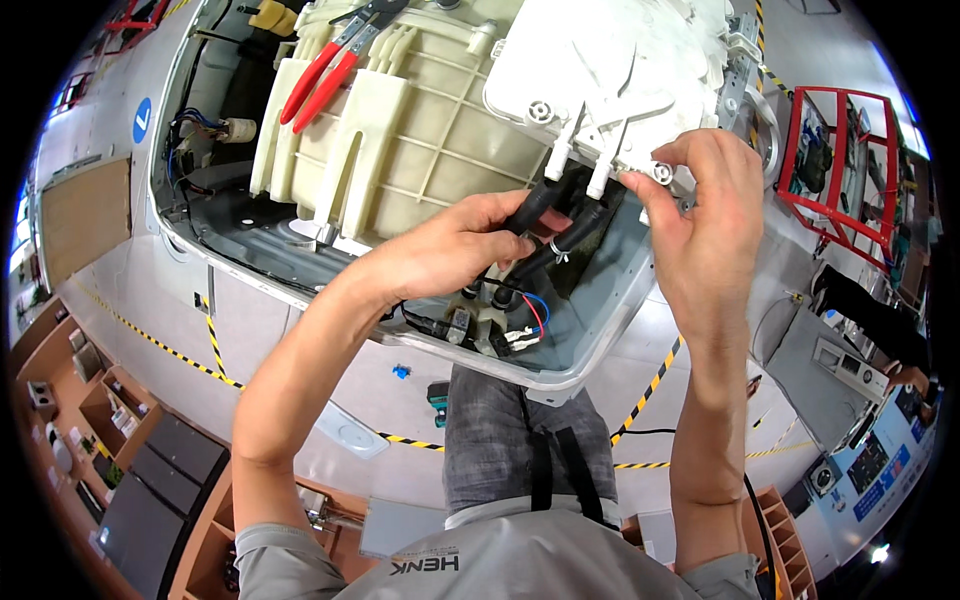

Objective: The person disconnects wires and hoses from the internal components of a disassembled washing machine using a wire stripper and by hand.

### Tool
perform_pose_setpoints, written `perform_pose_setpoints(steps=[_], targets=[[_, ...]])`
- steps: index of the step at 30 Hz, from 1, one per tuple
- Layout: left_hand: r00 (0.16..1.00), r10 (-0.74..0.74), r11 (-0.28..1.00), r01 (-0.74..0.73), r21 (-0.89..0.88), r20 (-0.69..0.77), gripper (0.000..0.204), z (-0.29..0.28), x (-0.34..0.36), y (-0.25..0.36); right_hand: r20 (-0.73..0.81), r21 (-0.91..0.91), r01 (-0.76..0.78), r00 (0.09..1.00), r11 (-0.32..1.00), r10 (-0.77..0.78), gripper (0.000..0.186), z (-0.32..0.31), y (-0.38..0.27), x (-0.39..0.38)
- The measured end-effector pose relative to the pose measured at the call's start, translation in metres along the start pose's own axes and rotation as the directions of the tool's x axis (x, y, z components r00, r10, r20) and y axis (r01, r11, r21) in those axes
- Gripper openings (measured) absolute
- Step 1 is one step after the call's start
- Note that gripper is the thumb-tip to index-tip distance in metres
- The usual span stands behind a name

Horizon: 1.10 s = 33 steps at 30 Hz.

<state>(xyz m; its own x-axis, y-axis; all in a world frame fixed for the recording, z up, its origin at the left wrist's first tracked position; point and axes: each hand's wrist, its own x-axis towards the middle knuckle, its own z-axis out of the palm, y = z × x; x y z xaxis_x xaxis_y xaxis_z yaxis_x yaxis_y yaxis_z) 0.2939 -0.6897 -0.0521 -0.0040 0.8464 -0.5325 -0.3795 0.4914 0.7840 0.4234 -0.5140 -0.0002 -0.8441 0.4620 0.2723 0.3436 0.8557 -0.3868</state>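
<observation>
My left hand [445, 245] is closed around a black rubber hose [532, 207], just below the spouts of a white plastic housing [600, 75]. Beside it runs a second black hose [583, 228] with a metal clip around it; its upper end lies close to a white spout [597, 185]. Thumb and forefinger of my right hand [708, 220] pinch the near right corner of the white housing, by a round screw boss. Whether either hose end sits fully on its spout is hard to see.
Pliers with red handles [325, 85] lie on the cream ribbed tub [450, 130] inside a grey metal cabinet [230, 270]. Loose red and blue wires [540, 310] hang near its front wall. A red metal frame [840, 170] stands at right; a green-and-black tool [437, 400] is on the floor.
</observation>
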Motion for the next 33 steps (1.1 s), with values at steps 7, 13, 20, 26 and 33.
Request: perform_pose_setpoints(steps=[7, 13, 20, 26, 33], targets=[[0.999, -0.035, 0.999, 0.034, -0.028, -0.018, 0.039, -0.002, -0.003, -0.001, 0.020, 0.017, -0.039, 0.999, 0.999, 0.038, 0.027, 0.003, 0.000, -0.002], [1.000, 0.014, 0.993, -0.012, -0.114, 0.018, 0.037, -0.003, 0.001, -0.006, -0.021, 0.064, 0.010, 1.000, 0.998, -0.008, 0.025, 0.005, 0.005, -0.003], [0.998, -0.046, 0.974, 0.052, -0.219, 0.030, 0.036, -0.004, 0.007, -0.008, -0.025, 0.084, 0.045, 0.999, 0.995, -0.043, 0.025, 0.002, 0.009, -0.003], [0.998, -0.031, 0.980, 0.040, -0.194, 0.046, 0.036, -0.004, 0.007, -0.006, -0.041, 0.097, 0.058, 0.998, 0.994, -0.054, 0.025, 0.005, 0.011, -0.003], [0.977, 0.069, 0.982, -0.102, -0.160, -0.202, 0.039, 0.023, 0.003, 0.003, -0.046, 0.014, 0.095, 0.994, 0.995, -0.095, 0.026, 0.010, 0.008, -0.009]])
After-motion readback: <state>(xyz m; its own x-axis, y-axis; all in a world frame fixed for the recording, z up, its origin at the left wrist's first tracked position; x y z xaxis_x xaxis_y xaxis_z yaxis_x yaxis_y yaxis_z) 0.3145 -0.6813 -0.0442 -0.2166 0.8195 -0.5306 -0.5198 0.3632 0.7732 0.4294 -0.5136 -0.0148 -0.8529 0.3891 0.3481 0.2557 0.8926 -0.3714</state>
